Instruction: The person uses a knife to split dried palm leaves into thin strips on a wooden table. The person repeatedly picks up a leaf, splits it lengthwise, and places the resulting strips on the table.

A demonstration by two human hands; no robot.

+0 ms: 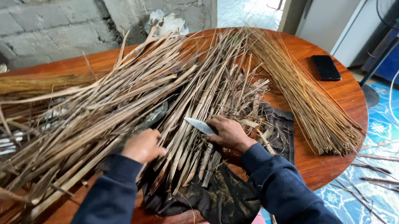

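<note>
Two hands work at one round wooden table [330,96]. On it lies one big heap of dry palm leaf strips [130,102], too many to count, fanned from the left edge toward the middle, and one neat bundle of thin leaf ribs [303,93] lying well apart on the right side. One black phone [326,67] rests near the table's right rim, beside the ribs. One dark cloth [222,201] is spread under the near ends of the strips and hangs over the table's front edge.

The right hand [230,133] is closed around the handle of one knife [199,125]; the pale blade points left out of the fist and lies on top of the strips, just above their cut ends. The left hand [142,146] is curled shut over a few strips, pinching them against the heap, just beside the blade's tip. Both sleeves are dark blue. One pale crumpled bag [167,22] sits by the grey block wall beyond the table
</note>
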